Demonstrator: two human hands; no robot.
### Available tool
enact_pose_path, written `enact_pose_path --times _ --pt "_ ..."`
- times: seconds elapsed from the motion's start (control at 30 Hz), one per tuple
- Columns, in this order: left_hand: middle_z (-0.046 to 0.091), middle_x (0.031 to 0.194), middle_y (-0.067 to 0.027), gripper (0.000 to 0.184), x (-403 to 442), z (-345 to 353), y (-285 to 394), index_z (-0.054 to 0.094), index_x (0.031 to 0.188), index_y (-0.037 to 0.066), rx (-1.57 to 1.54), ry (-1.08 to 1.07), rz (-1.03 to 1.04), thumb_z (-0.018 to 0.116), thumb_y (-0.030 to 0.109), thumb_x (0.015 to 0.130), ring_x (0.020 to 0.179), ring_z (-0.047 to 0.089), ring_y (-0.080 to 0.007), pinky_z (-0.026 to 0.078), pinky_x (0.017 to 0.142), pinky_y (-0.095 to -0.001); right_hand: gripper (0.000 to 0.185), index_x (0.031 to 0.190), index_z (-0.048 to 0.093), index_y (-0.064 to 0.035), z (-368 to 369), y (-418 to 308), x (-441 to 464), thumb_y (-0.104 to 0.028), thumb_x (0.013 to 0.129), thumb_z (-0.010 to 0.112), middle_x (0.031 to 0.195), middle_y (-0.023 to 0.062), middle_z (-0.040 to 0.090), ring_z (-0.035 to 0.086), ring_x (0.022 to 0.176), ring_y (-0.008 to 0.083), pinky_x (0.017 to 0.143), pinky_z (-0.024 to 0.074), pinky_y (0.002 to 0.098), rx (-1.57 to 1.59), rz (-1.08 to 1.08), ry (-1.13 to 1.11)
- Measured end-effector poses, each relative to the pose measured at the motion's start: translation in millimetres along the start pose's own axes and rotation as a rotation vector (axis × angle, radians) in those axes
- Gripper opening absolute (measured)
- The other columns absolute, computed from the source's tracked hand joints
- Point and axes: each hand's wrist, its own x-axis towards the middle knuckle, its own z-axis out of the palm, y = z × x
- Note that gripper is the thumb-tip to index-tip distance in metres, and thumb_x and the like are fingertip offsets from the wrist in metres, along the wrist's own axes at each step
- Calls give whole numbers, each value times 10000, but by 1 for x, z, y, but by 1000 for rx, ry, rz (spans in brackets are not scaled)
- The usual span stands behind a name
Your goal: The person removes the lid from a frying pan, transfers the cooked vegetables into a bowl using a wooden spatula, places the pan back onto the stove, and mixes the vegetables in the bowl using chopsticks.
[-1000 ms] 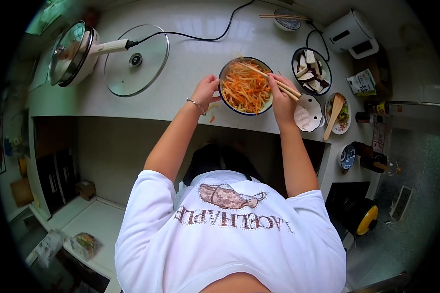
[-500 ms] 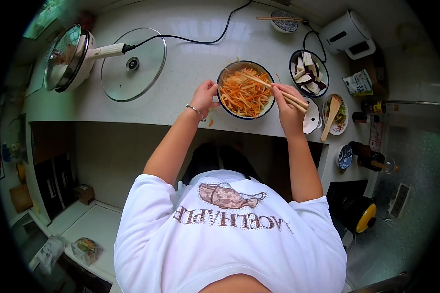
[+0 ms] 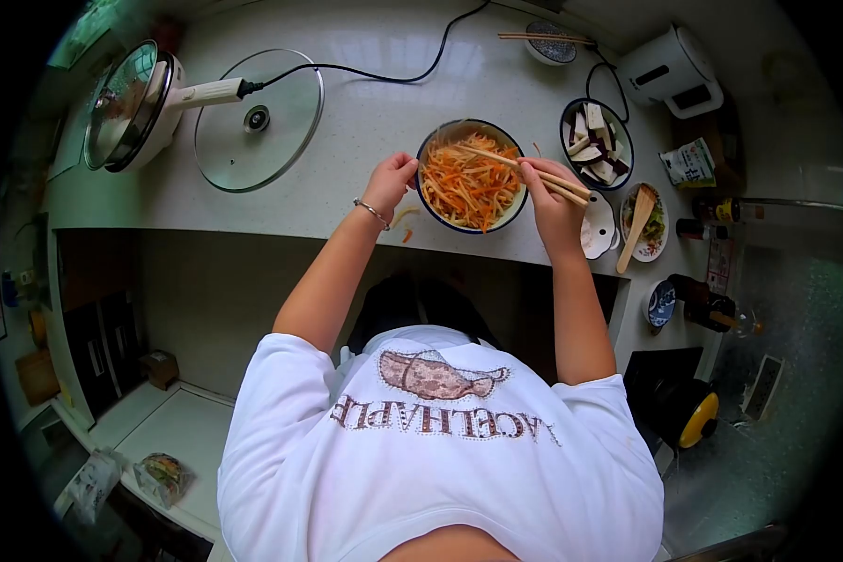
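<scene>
A dark-rimmed bowl (image 3: pixel 438 216) stands near the counter's front edge, filled with shredded carrot (image 3: pixel 468 187) mixed with paler shreds. My left hand (image 3: pixel 390 184), with a bracelet at the wrist, pinches the bowl's left rim between thumb and fingers. On the other side, my right hand (image 3: pixel 554 204) is closed around a pair of wooden chopsticks (image 3: pixel 496 157). Their tips reach into the upper part of the shreds. A few loose shreds (image 3: pixel 406 236) lie on the counter below my left hand.
A glass lid (image 3: pixel 225 140) and an electric pan (image 3: pixel 145 112) with a cord occupy the left. To the right are a bowl of cut eggplant (image 3: pixel 583 155), a white dish (image 3: pixel 598 229), a plate with a wooden spatula (image 3: pixel 639 225), a white kettle (image 3: pixel 670 70) and several bottles.
The chopstick tips have shifted slightly among the shreds, and the shreds lie a little differently. My left hand keeps its hold on the rim. The whole view has moved slightly.
</scene>
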Motion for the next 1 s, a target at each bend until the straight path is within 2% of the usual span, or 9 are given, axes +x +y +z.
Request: enact_pose_path --times 0.07,0.17,0.3,0.37,0.47,0.6,0.8,0.93,1.0 --pt "526 692 54 140 2 -1 -2 513 791 145 -3 6 4 466 230 892 663 481 -62 353 667 -251 101 835 663 17 0 0 2 -62 790 619 766 100 647 612 699 148 576 472 240 6 14 18" --pt "527 694 55 134 4 -2 -4 513 795 145 -10 -2 13 471 229 890 659 480 -60 352 665 -250 91 818 654 30 12 5 8 -42 771 625 774 128 648 621 726 188 615 476 269 -126 -237 28" --pt "532 684 26 146 2 -1 -1 535 782 93 -37 14 32 479 191 875 632 470 -76 367 600 -237 109 855 663 14 13 8 9 -71 803 620 807 95 643 608 704 138 638 474 229 -220 -257 -37" --pt "534 683 27 148 2 0 -1 532 778 95 -22 27 46 479 194 876 633 475 -73 369 604 -237 108 823 654 38 3 6 8 -55 775 629 763 126 648 623 680 183 599 480 263 -217 -132 11" --pt "537 683 29 153 3 0 -3 530 776 98 -17 34 38 476 198 878 633 481 -72 371 602 -238 120 825 656 41 -5 1 11 -67 786 624 761 109 649 618 666 162 589 480 244 -28 -8 107" --pt "539 681 32 152 4 -2 -3 532 780 101 5 30 35 475 200 879 631 480 -71 373 598 -239 124 830 659 40 3 22 18 -71 793 619 753 99 647 609 666 140 596 479 229 7 -42 125" --pt "528 700 53 131 2 -3 -1 519 791 135 24 8 18 476 214 887 662 487 -61 376 626 -238 114 844 661 28 8 7 7 -63 789 623 770 94 647 598 663 134 574 461 236 73 93 75" --pt "526 693 50 129 2 -3 -3 519 791 129 6 -4 23 477 206 885 648 481 -59 373 614 -230 95 842 661 20 15 -3 2 -42 785 618 778 95 650 611 697 146 605 473 258 -41 -56 -76" --pt "526 691 49 131 3 -4 -3 519 788 126 9 -7 31 478 205 884 643 478 -58 371 608 -227 98 856 660 22 15 -4 -3 -30 784 619 810 101 650 607 713 143 615 467 241 -145 -220 -239"
